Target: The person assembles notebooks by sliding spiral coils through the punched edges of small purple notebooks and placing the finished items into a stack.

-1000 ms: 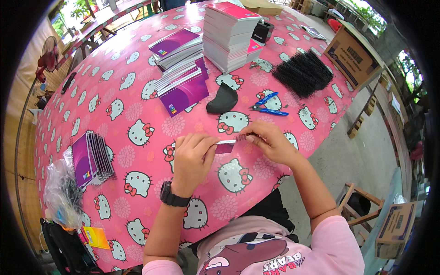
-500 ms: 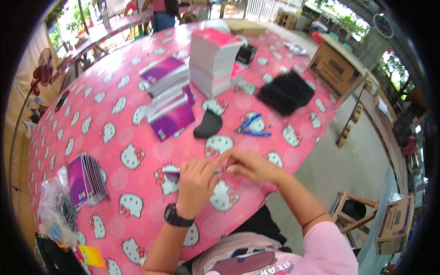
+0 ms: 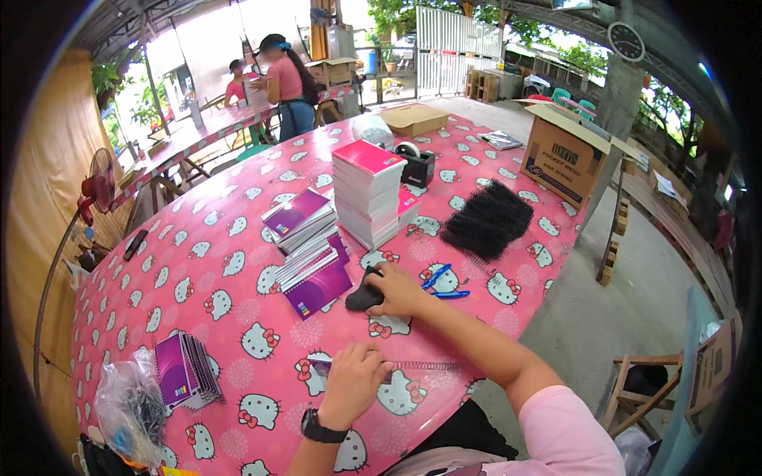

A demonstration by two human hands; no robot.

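Observation:
My left hand (image 3: 355, 385), with a black watch at its wrist, is closed on a small purple notebook (image 3: 319, 363) low over the table, hiding most of it. A thin dark spiral coil (image 3: 429, 366) sticks out to the right from that notebook. Farther ahead, the fingers of my right hand (image 3: 401, 292) are curled on a black rounded piece (image 3: 362, 300) whose kind I cannot make out; it lies on the pink tablecloth. Just right of that hand are blue-handled pliers (image 3: 444, 289). A heap of black spiral coils (image 3: 490, 220) lies beyond them.
Loose purple-covered pads (image 3: 317, 285) and a tall pink-topped paper stack (image 3: 367, 194) stand ahead, with a tape dispenser (image 3: 417, 168) behind. Bound purple notebooks (image 3: 184, 369) and a plastic bag (image 3: 127, 404) are at left. A carton (image 3: 563, 159) stands far right. Two people are in the background.
My right hand has left the notebook by my left hand and reached forward to the black piece. The coil now shows stretching rightward. The view has tilted up.

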